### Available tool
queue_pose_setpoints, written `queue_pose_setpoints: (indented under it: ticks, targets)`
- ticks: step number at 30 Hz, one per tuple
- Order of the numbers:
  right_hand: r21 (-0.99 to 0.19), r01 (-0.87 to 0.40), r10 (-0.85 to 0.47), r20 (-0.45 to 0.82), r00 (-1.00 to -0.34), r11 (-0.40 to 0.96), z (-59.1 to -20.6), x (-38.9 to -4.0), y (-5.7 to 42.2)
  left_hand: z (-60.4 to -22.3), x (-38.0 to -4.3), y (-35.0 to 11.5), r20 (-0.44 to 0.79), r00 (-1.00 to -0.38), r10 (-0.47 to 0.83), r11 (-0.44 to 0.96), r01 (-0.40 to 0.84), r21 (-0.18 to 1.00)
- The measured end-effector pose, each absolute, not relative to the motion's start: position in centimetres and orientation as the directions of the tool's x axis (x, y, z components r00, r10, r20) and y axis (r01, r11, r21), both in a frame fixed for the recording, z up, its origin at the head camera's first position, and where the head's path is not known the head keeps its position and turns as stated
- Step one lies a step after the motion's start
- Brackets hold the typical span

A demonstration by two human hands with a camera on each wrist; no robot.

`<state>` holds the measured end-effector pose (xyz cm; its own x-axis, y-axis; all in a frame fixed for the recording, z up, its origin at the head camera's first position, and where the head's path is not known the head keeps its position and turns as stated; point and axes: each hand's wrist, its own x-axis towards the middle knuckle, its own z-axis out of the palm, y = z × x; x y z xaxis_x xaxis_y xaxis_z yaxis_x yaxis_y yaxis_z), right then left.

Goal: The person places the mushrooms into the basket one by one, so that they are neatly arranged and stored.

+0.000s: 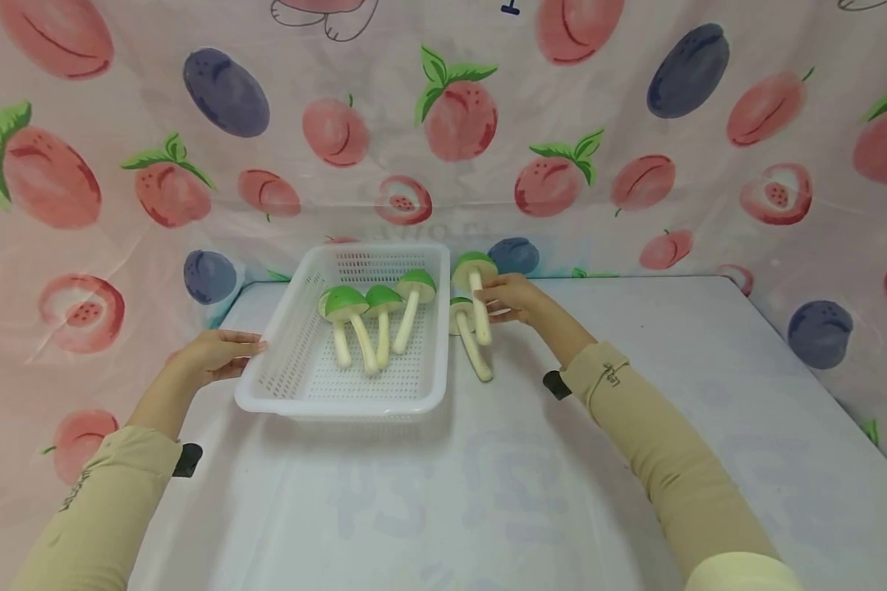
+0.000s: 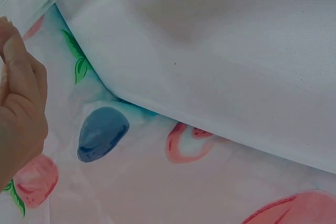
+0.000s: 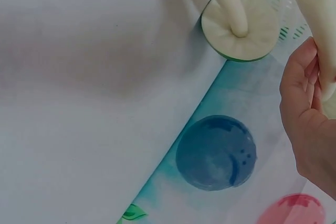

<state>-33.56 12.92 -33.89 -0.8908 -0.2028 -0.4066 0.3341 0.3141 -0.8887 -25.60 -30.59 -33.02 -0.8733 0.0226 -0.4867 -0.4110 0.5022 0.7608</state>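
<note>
In the head view a white plastic basket (image 1: 340, 408) holds several toy mushrooms (image 1: 345, 304) with green caps and pale stems. My left hand (image 1: 218, 355) grips the basket's left rim; the left wrist view shows only part of that hand (image 2: 21, 87). To the right of the basket, my right hand (image 1: 513, 300) pinches a mushroom (image 1: 480, 304) by its stem, cap upward. Another mushroom (image 1: 475, 349) lies on the table below it, close to the basket's right wall. The right wrist view shows the held stem (image 3: 320, 19) against my fingers and the lying mushroom's cap underside (image 3: 257, 30).
The table (image 1: 443, 501) has a white cover. Behind and to its left hangs a cloth (image 1: 384, 90) printed with peaches and dark blue fruit. The table's far edge runs just behind the basket.
</note>
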Motion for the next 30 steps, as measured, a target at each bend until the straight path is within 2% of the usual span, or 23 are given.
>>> queue_pose_setpoints:
  ticks: [21,30]
  targets:
    - [-0.914,0.242,-0.266,-0.334,-0.904,0.326,-30.4,-32.5,9.4,-32.7,-25.7,-31.0,-0.474,-0.880,0.013,0.496,-0.406,0.768]
    - [-0.870,0.122,-0.341,-0.311,-0.887,0.477,-29.2,-31.3,7.5,-33.0,-25.4,-30.6,-0.460,-0.888,0.027,0.505,-0.385,0.772]
